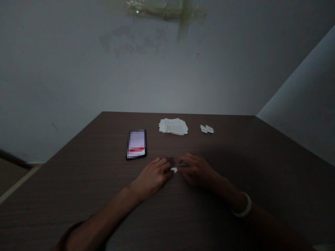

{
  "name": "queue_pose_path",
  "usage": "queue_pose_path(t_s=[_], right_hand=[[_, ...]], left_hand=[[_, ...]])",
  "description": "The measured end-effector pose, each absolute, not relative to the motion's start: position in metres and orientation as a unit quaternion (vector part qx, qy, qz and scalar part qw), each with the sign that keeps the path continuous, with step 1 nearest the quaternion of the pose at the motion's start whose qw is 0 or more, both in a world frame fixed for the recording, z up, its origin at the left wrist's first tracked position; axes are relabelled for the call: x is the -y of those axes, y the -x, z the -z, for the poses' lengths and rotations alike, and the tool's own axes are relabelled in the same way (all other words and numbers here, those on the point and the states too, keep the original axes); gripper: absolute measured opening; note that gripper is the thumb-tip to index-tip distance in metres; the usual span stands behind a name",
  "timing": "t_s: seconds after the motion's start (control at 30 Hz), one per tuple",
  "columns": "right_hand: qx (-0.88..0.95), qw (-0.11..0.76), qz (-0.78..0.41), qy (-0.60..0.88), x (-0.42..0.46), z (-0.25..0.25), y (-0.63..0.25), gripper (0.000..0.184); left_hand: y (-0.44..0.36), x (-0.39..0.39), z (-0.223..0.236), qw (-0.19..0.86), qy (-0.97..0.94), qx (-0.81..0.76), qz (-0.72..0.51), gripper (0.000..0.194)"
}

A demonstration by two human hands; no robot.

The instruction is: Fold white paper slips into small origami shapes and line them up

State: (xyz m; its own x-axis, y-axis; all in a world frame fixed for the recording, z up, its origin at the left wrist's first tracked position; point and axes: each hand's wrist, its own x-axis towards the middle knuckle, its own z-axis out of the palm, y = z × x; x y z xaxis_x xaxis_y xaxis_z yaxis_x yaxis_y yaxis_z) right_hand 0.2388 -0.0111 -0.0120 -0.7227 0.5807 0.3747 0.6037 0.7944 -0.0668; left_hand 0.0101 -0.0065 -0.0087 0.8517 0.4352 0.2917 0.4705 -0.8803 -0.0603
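Between my two hands, just above the dark wooden table (pixel 110 195), is a small piece of white paper (pixel 174 170). My left hand (pixel 155 174) is closed on it, with the fingers curled and most of the paper hidden behind them. Close by on the other side, my right hand (pixel 195 169) has bent fingers that are blurred by motion. Whether those fingers grip the paper's right end cannot be made out. A white bracelet (pixel 244 205) circles my right wrist.
A phone (pixel 136 143) with a lit, blurred-out screen lies left of my hands. Beyond them sits a loose stack of printed paper sheets (pixel 174 126). To its right lie two small folded white pieces (pixel 207 129). A grey wall (pixel 167 80) stands behind the table.
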Motion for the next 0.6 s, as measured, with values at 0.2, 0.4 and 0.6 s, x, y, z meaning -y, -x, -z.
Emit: queue_pose_path(t_s=[0.2,0.4,0.6], right_hand=[[0.899,0.249,-0.067,0.354,0.0106,0.0175,-0.2395,0.025],[0.914,0.22,-0.057,0.337,0.0099,0.013,-0.2407,0.028],[0.911,0.217,-0.064,0.344,0.0111,0.0118,-0.2386,0.02]], left_hand=[[-0.0131,0.01,0.0055,0.066,0.962,0.238,0.12,0.021],[-0.0112,0.0082,0.0101,0.037,0.955,0.265,0.128,0.016],[-0.0074,0.0054,0.0141,0.004,0.948,0.279,0.154,0.013]])
